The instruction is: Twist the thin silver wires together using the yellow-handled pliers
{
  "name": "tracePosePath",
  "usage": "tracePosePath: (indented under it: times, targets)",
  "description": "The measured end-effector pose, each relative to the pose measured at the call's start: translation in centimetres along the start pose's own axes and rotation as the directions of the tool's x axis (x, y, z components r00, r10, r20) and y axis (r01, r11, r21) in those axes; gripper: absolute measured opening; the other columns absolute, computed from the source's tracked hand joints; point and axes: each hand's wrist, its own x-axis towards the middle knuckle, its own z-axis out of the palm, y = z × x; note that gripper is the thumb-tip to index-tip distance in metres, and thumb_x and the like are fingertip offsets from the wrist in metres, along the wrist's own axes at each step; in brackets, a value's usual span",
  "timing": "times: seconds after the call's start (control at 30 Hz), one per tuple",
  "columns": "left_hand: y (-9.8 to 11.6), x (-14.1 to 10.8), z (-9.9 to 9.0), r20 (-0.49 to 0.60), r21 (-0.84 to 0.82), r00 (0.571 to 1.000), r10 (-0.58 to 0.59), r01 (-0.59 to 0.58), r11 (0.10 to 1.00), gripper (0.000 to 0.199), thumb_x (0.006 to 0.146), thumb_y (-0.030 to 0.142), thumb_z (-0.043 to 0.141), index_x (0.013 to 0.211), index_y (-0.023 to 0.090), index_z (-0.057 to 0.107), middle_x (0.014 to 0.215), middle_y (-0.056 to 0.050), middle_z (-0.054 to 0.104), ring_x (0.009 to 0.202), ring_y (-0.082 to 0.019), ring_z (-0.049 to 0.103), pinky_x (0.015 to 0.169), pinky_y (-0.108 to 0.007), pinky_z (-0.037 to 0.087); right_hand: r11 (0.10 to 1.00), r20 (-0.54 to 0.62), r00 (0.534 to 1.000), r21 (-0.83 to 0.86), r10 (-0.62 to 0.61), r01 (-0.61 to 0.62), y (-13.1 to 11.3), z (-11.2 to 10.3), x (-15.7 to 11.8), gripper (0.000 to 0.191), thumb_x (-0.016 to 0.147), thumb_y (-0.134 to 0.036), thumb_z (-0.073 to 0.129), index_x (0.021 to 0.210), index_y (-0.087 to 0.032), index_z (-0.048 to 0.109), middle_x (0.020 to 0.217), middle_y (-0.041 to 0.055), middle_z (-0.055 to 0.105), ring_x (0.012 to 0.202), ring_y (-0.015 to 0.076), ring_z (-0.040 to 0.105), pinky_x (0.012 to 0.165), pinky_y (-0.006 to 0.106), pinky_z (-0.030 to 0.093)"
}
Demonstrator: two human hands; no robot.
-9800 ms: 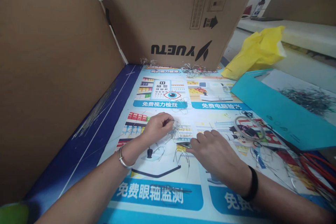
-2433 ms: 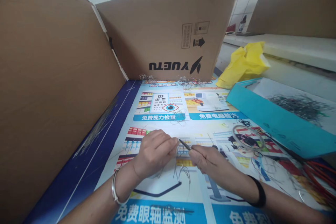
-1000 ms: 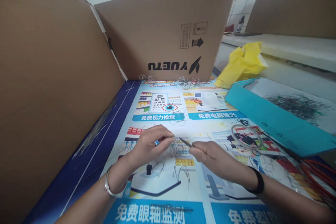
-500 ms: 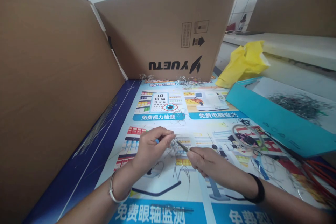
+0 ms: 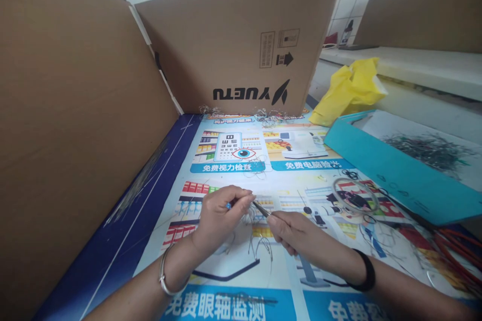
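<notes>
In the head view my left hand (image 5: 224,215) is closed in a pinch just left of the middle. A small blue piece (image 5: 228,205) shows between its fingers; what the fingertips pinch is too fine to make out. My right hand (image 5: 295,230) is wrapped around slim metal tweezers (image 5: 260,208), whose tip meets the left fingertips. Below the fingertips lie tangled thin wires, partly behind the left hand. Nearer to me, curved wire pieces (image 5: 264,247) rest on the printed mat (image 5: 271,281).
Cardboard panels (image 5: 226,35) stand left and behind. Straight wires (image 5: 137,185) lie at left, and a dark wire bundle (image 5: 252,299) near the front. At right are a wire coil (image 5: 356,195), a turquoise box (image 5: 384,170) holding wire pieces, a yellow bag (image 5: 348,90) and red-handled tools (image 5: 457,251).
My left hand has shifted slightly to the right and its fingertips now meet the tweezers' tip. My right hand has hardly moved.
</notes>
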Motion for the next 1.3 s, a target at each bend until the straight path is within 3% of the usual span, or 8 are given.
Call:
tracePosePath:
  times: [0.33,0.6,0.73,1.0,1.3]
  targets:
    - [-0.2,-0.2,0.1,-0.002,-0.003,1.0,0.018,-0.018,1.0,0.007,0.078,0.019,0.061,0.071,0.017,0.064,0.058,0.001,0.064,0.054,-0.01,0.058,0.057,-0.023,0.049,0.994,0.006,0.998,0.084,0.064,-0.065,-0.3,0.2,0.0,0.052,0.083,-0.065,0.029,0.062,-0.019,0.043,0.047,-0.0033,0.043,0.043,0.0092,0.042,0.045,0.023,0.032]
    - [0.0,-0.1,0.0,0.009,-0.003,0.999,0.032,-0.032,0.999,0.008,0.078,0.018,0.061,0.071,0.015,0.064,0.06,-0.002,0.065,0.057,-0.012,0.06,0.056,-0.024,0.049,0.952,0.09,0.991,0.28,0.101,-0.122,-0.6,0.5,-0.2,0.051,0.083,-0.064,0.03,0.063,-0.019,0.042,0.045,-0.0049,0.04,0.038,0.008,0.04,0.04,0.021,0.03]
    - [-0.4,-0.2,-0.1,0.015,-0.003,0.998,0.055,-0.055,0.998,0.006,0.078,0.018,0.061,0.074,0.014,0.064,0.061,-0.002,0.064,0.058,-0.012,0.06,0.056,-0.023,0.048,0.964,0.105,0.99,0.236,0.099,-0.122,-0.9,0.5,-0.2,0.05,0.082,-0.065,0.031,0.062,-0.02,0.039,0.046,-0.006,0.037,0.037,0.0066,0.035,0.039,0.021,0.026]
    - [-0.1,0.1,-0.6,-0.005,-0.071,0.997,-0.075,0.074,0.995,0.007,0.079,0.02,0.059,0.074,0.015,0.062,0.054,0.003,0.058,0.049,-0.008,0.054,0.053,-0.02,0.046,0.997,0.05,0.996,-0.009,0.079,-0.079,-0.8,0.4,0.0,0.052,0.083,-0.065,0.028,0.062,-0.019,0.04,0.051,-0.0034,0.043,0.043,0.0076,0.039,0.042,0.021,0.029]
    - [-0.1,-0.2,0.0,0.0,0.009,1.0,0.001,-0.001,1.0,0.009,0.079,0.018,0.059,0.072,0.015,0.063,0.06,0.0,0.063,0.055,-0.01,0.056,0.057,-0.023,0.046,0.986,0.009,1.0,0.164,0.004,-0.006,0.0,1.1,-0.2,0.049,0.086,-0.061,0.028,0.065,-0.019,0.043,0.05,-0.0032,0.048,0.046,0.0092,0.047,0.048,0.022,0.037]
